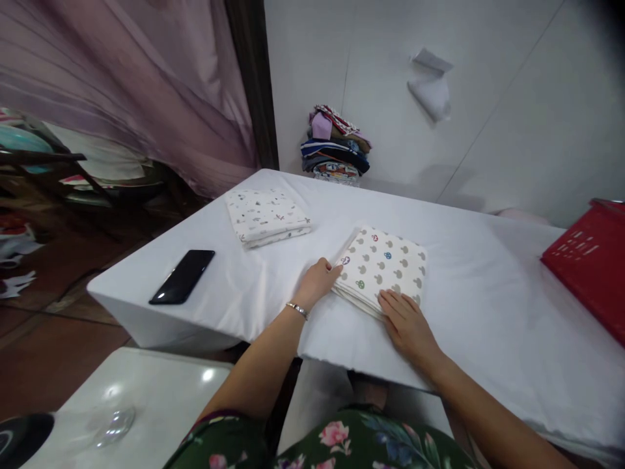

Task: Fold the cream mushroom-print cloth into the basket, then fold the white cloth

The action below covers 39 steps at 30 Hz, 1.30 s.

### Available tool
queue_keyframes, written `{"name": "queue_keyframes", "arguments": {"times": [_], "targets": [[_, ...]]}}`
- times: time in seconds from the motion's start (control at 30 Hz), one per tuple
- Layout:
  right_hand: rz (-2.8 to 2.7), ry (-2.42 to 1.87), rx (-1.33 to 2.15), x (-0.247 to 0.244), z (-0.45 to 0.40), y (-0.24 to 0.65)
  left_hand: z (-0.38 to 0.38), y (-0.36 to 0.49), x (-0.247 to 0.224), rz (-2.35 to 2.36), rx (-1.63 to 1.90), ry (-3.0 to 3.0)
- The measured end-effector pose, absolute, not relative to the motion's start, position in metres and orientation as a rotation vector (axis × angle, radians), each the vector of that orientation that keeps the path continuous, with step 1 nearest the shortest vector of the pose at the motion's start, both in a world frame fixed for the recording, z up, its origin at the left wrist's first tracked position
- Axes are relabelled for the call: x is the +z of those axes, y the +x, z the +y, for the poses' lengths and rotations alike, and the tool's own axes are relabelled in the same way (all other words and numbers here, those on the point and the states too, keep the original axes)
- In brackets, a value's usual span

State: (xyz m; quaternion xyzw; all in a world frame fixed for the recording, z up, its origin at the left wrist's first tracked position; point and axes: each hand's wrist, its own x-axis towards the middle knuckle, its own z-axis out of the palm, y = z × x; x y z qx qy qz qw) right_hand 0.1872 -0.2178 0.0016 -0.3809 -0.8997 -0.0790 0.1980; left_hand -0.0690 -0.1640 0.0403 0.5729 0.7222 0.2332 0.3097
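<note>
A folded white cloth with grey, red, blue and green mushroom-like prints (pixel 383 260) lies on the white-covered table (pixel 488 312). My left hand (pixel 318 280) pinches its left corner, thumb on top and the fingers curled at the edge. My right hand (pixel 407 326) lies flat on the cloth's front right part, fingers stretched out. Behind and to the left rests a second folded white cloth with small dark prints (pixel 268 215), touched by neither hand.
A black phone (pixel 183 277) lies near the table's left edge. At the far right stands a red basket (pixel 590 260). Stacked folded clothes (pixel 336 146) sit beyond the back edge. A white side table (pixel 146 404) with a clear glass item is at the lower left.
</note>
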Motion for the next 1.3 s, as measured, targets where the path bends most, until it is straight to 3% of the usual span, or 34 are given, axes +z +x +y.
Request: {"name": "queue_keyframes", "arguments": {"times": [0.3,0.47,0.57,0.83,1.07,1.3], "targets": [[-2.262,-1.117,0.121,0.03,-0.21,0.188,-0.164,-0.08,0.037,2.022,0.825,1.787],[-2.351,-1.142,0.015,0.034,-0.211,0.186,-0.171,-0.08,0.035,1.42,1.182,2.264],[-2.355,-1.159,0.005,0.03,-0.213,0.187,-0.171,-0.077,0.031,1.203,1.12,2.428],[-2.162,-1.179,0.201,0.027,-0.213,0.183,-0.169,-0.081,0.034,1.238,0.925,2.477],[-2.349,-1.084,0.026,0.018,-0.218,0.187,-0.168,-0.085,0.035,1.231,0.87,2.445],[-2.281,-1.086,0.086,0.017,-0.215,0.188,-0.169,-0.083,0.035,1.217,0.89,2.469]]}}
